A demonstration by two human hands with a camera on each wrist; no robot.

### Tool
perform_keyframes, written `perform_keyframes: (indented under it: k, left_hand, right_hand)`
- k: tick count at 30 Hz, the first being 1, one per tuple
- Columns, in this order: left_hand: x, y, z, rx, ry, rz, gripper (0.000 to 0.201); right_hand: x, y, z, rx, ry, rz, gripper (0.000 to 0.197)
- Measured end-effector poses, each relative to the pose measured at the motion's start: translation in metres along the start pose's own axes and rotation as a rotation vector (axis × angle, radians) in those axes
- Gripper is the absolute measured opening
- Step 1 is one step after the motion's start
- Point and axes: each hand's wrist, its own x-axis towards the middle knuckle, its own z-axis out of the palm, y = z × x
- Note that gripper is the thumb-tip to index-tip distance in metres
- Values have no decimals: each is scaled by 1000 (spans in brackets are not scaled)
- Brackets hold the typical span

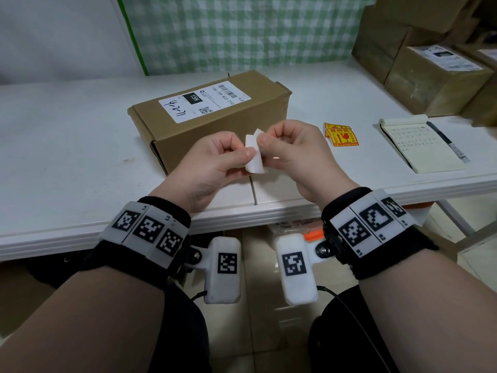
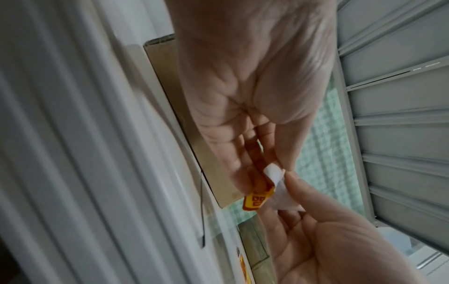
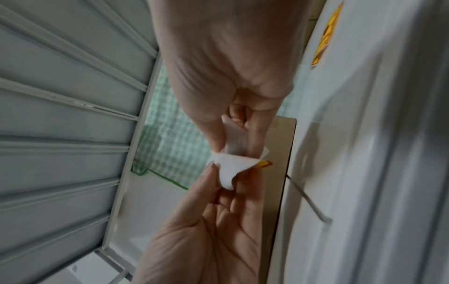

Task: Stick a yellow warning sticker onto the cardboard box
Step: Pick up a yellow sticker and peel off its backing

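Both hands raised over the surface (image 1: 80,146), just in front of the box (image 1: 215,122). Left hand (image 1: 212,168) pinches the sticker (image 2: 255,199), yellow face toward the palm. Right hand (image 1: 298,154) pinches the white backing (image 2: 284,201), partly peeled away. Box lies flat, label (image 1: 204,100) up. Spare stickers (image 1: 341,134) right of box; notebook (image 1: 419,144) further right.

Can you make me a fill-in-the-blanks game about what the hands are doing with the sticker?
1. Both hands pinch one ____ between them.
2. The box sits on the ____.
3. The spare stickers on the table are yellow and ____.
4. The open notebook lies to the ____ of the spare stickers.

Missing words: sticker; table; red; right
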Motion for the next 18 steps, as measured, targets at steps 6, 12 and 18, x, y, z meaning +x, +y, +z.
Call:
perform_keyframes:
  k: [6,12,18]
  left_hand:
    - [1,1,0,-78,-5,32,25]
    - [-1,0,-1,-71,-5,11,18]
    - [-1,2,0,-67,2,-42,14]
  right_hand:
    - [2,-2,-3,228,19,118,23]
    - [0,-1,-2,74,-22,42,13]
    - [-1,-3,4,-186,89,-90,18]
